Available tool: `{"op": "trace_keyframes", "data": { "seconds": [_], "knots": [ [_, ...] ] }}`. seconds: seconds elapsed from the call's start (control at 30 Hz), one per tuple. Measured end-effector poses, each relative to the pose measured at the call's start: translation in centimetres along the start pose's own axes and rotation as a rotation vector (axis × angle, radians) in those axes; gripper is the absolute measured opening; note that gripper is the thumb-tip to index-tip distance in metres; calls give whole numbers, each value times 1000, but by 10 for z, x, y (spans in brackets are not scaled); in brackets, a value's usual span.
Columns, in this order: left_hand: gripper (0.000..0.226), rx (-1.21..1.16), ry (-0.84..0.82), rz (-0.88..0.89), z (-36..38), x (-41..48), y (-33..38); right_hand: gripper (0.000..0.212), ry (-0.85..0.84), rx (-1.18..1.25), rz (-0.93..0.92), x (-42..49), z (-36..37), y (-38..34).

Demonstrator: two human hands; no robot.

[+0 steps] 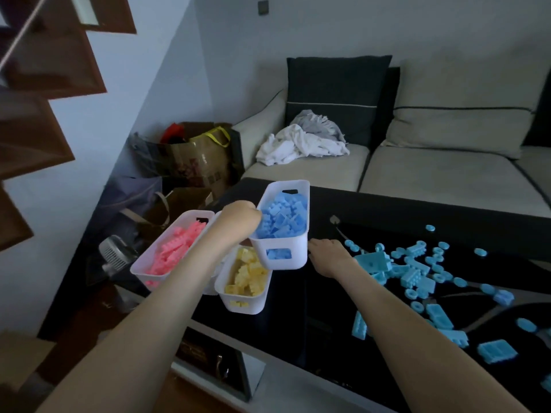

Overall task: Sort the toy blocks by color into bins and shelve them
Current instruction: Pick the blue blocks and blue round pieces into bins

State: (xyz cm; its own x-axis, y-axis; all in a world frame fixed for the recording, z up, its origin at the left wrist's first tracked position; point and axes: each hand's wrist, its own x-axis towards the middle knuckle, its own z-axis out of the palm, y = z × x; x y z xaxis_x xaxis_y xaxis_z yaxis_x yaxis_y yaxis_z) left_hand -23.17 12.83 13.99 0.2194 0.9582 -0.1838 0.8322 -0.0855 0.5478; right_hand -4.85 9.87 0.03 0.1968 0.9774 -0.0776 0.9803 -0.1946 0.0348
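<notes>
Left hand curled over the left rim of the white bin of blue blocks, fingers dipped inside among the blocks. Bin held up and tilted over the left end of the black table. Right hand palm down just beside that bin's right wall, fingertips hidden behind it. Impossible to tell whether gripping anything.

Below the held bin, a white bin of yellow blocks. Left of it, past the forearm, a white bin of pink blocks. Loose light-blue blocks scattered over the table right of the right hand.

Behind, a beige sofa with 1 dark cushion and a heap of white and grey cloth.
</notes>
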Motion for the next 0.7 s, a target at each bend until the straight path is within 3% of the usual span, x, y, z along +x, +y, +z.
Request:
{"op": "trace_keyframes", "data": {
  "seconds": [0.1,0.33,0.47,0.6,0.7],
  "knots": [
    [28,53,-40,-97,14,-15,14,41,0,-75,120,-30,3,7],
    [22,171,10,31,53,-29,17,43,-69,-188,233,-86,-1,25],
    [23,185,37,127,74,-38,16,47,-59,-93,236,-119,-4,44],
    [27,43,87,235,86,-46,4,50,99,60,198,-146,-15,53],
    [26,81,87,202,86,-44,0,45,152,156,233,-163,-19,59]
  ]
}}
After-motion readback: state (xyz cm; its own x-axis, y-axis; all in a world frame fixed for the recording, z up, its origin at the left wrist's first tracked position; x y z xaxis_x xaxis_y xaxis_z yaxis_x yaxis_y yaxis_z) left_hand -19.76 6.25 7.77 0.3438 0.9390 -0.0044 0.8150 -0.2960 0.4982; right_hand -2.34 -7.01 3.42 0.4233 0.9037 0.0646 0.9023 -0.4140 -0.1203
